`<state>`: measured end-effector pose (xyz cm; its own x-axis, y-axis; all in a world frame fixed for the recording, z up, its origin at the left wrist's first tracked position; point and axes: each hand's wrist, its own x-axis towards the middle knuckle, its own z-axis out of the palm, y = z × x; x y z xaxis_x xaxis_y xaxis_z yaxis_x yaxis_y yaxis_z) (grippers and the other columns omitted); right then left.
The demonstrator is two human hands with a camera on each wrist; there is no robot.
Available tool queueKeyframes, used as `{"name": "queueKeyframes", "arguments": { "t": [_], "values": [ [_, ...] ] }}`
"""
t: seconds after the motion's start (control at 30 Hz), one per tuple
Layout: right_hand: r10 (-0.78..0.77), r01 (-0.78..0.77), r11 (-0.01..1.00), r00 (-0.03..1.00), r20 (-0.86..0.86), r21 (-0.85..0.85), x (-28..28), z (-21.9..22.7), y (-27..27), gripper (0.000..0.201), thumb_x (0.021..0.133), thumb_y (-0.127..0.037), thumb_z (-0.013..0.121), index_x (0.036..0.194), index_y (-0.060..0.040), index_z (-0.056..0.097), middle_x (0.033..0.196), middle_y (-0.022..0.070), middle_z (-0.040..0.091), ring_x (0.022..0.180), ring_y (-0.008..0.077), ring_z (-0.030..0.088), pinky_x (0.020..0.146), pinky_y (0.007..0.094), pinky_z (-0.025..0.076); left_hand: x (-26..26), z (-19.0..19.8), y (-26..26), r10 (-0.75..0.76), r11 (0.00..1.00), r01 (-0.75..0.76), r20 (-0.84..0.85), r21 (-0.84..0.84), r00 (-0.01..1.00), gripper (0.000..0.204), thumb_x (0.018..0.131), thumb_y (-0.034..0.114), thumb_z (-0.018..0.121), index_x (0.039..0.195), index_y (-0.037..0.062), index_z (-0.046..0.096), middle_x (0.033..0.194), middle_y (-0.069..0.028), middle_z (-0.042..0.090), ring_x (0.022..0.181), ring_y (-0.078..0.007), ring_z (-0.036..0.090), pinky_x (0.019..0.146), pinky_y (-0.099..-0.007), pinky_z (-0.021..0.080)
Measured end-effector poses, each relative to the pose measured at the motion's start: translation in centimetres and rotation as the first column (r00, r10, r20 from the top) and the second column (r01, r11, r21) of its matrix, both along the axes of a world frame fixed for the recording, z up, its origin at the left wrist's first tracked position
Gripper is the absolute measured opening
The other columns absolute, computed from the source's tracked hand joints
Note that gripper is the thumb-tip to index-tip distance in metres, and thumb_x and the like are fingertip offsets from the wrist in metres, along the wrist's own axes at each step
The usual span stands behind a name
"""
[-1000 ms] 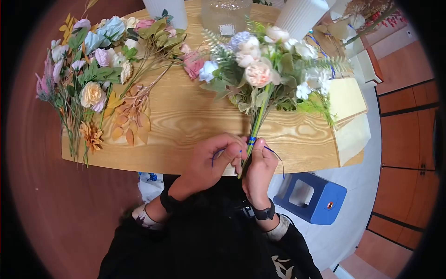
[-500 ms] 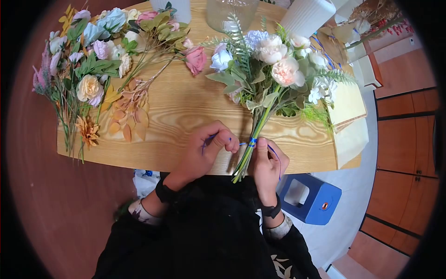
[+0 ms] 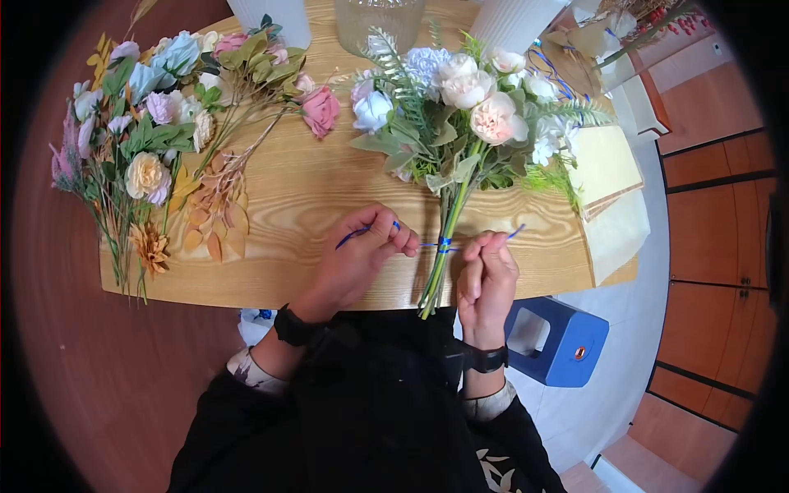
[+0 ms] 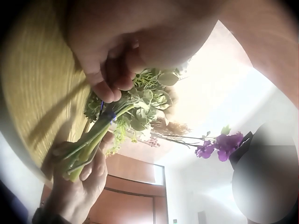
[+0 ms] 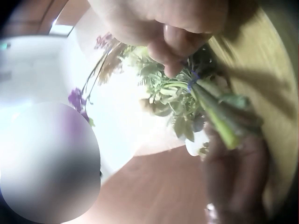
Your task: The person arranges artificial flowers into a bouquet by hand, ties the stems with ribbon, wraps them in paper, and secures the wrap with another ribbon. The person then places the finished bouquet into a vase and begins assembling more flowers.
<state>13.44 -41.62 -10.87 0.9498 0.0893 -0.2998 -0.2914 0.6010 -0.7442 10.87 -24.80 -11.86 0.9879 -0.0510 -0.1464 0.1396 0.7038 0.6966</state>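
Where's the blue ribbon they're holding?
Head view, just right of centre: the blue ribbon is around the bouquet stems, between the left hand and right hand.

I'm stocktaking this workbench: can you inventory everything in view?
table: one, wood-brown, centre
bouquet: one, pink, white and green, table's right half
ribbon: one length, blue, around the bouquet
loose flowers: many, mixed, table's left
tall vessels: two, white, far side
glass vessel: one, clear, between them
paper sheets: several, cream, table's right
stool: one, blue, right-hand floor
cabinet: one, reddish-brown, far right
purple flowers: several, purple, wrist-view background
wristbands: two, black, wrists
left hand: one, bare, pinching ribbon
right hand: one, bare, pinching ribbon opposite
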Motion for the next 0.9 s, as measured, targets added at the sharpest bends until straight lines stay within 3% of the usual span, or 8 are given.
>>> {"name": "queueKeyframes", "arguments": {
  "t": [0.13,0.23,0.3,0.53,0.63,0.77,0.83,0.9],
  "values": [
    [0.089,-0.041,0.964,0.981,0.173,-0.262,-0.2,0.1,0.6,0.026,0.091,-0.019,0.051,0.079,0.0036,0.058,0.056,0.0013,0.048,0.042,0.0041,0.034,0.041,0.0174,0.025,0.0,0.8,0.4,0.034,0.995,-0.037,0.028,0.088,0.999,0.023,0.094,0.019,0.043,0.077,0.0033,0.045,0.068,-0.0045,0.044,0.071,-0.0195,0.048,0.071,-0.0317,0.04],
    [0.034,0.138,0.849,0.949,0.314,-0.51,-0.3,-0.3,1.5,0.023,0.088,-0.014,0.056,0.075,0.004,0.061,0.058,-0.0002,0.05,0.048,0.0037,0.038,0.045,0.0179,0.028,-0.2,1.3,0.8,0.002,0.932,-0.04,0.103,0.361,0.995,0.026,0.093,0.019,0.045,0.073,0.002,0.045,0.064,-0.0045,0.045,0.066,-0.0178,0.048,0.066,-0.03,0.041],
    [0.018,0.186,0.825,0.935,0.354,-0.533,0.1,-0.3,1.9,0.022,0.087,-0.013,0.057,0.073,0.0039,0.061,0.058,-0.0006,0.051,0.05,0.0038,0.04,0.046,0.0183,0.03,-0.3,1.9,1.0,-0.06,0.815,-0.012,0.105,0.58,0.993,0.03,0.093,0.018,0.046,0.069,0.0008,0.046,0.062,-0.005,0.047,0.064,-0.0154,0.049,0.063,-0.028,0.041],
    [0.009,0.249,0.715,0.931,0.365,-0.653,0.2,-0.6,1.9,0.02,0.085,-0.011,0.058,0.072,0.0037,0.062,0.056,-0.0027,0.05,0.053,0.0031,0.041,0.048,0.0187,0.031,-0.5,1.6,0.9,-0.033,0.813,-0.042,0.117,0.581,0.993,0.026,0.092,0.012,0.046,0.069,-0.001,0.048,0.066,-0.0056,0.055,0.062,-0.0083,0.048,0.057,-0.0225,0.039],
    [0.05,0.254,0.714,0.911,0.409,-0.653,0.2,-1.0,1.7,0.024,0.088,-0.018,0.057,0.074,0.0016,0.061,0.054,-0.005,0.045,0.046,0.002,0.034,0.043,0.0177,0.022,-0.6,2.2,1.0,-0.039,0.775,-0.035,0.102,0.631,0.994,0.025,0.091,0.011,0.046,0.07,-0.0016,0.05,0.067,-0.0056,0.056,0.063,-0.0093,0.05,0.059,-0.0226,0.04],
    [0.068,0.1,0.812,0.963,0.263,-0.575,-1.5,0.2,2.0,0.024,0.089,-0.017,0.056,0.077,0.0032,0.061,0.053,-0.0027,0.046,0.043,0.0028,0.035,0.041,0.0186,0.024,-0.7,3.1,1.1,0.027,0.755,-0.123,0.157,0.644,0.987,0.022,0.09,0.012,0.049,0.074,-0.0015,0.054,0.069,-0.006,0.059,0.068,-0.0107,0.055,0.061,-0.0242,0.042],
    [0.056,-0.009,0.949,0.989,0.14,-0.315,-1.9,0.4,2.0,0.021,0.089,-0.011,0.054,0.079,0.0062,0.061,0.05,-0.0002,0.046,0.041,0.0053,0.039,0.04,0.0202,0.03,-1.4,4.2,1.0,0.059,0.753,-0.143,0.15,0.642,0.987,0.02,0.089,0.011,0.05,0.075,-0.0013,0.056,0.07,-0.0067,0.059,0.069,-0.0118,0.057,0.062,-0.0251,0.043],
    [0.097,-0.029,0.943,0.977,0.191,-0.333,-2.2,0.5,2.2,0.018,0.088,-0.007,0.054,0.084,0.0083,0.062,0.051,0.0017,0.047,0.042,0.0065,0.043,0.04,0.0197,0.033,-2.2,5.3,1.0,-0.047,0.609,-0.013,0.053,0.793,0.997,0.012,0.085,0.006,0.055,0.076,-0.0016,0.055,0.077,-0.0097,0.061,0.075,-0.0177,0.059,0.069,-0.0281,0.045]
  ]
}}
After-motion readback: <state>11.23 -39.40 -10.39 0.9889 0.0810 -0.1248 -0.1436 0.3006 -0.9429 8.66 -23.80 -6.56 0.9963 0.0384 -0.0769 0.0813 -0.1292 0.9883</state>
